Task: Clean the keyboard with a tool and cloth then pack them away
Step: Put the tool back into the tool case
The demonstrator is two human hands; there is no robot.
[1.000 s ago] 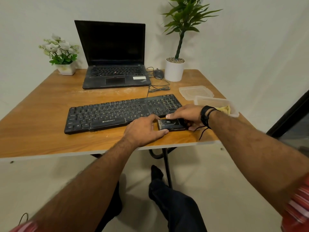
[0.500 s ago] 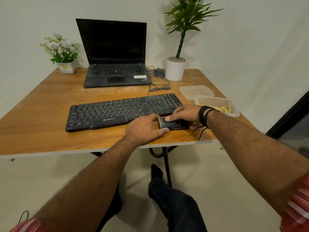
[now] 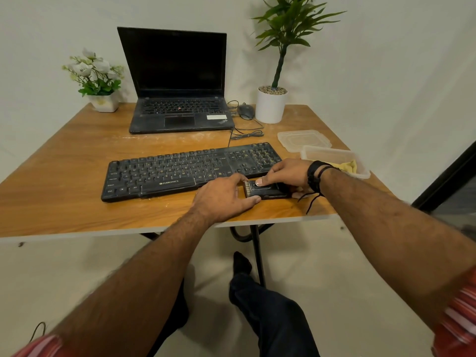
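A wooden bench (image 3: 77, 161) with an orange-brown grained top and a pale front edge carries everything. At its far left corner stands a small white pot of white flowers (image 3: 95, 81). At the middle of the far edge sits an open black laptop (image 3: 177, 83), with a dark wired mouse (image 3: 246, 111) just beside it and a tall green plant in a white cylindrical pot (image 3: 273, 104) near the far right corner. A long black plastic keyboard (image 3: 180, 171) lies across the middle. Near the front edge, just beside the keyboard, lies a small black brush tool (image 3: 268, 190). Along the right edge lie a clear plastic lid (image 3: 304, 139) and a clear plastic container (image 3: 332, 157) holding a yellow cloth (image 3: 347, 166).
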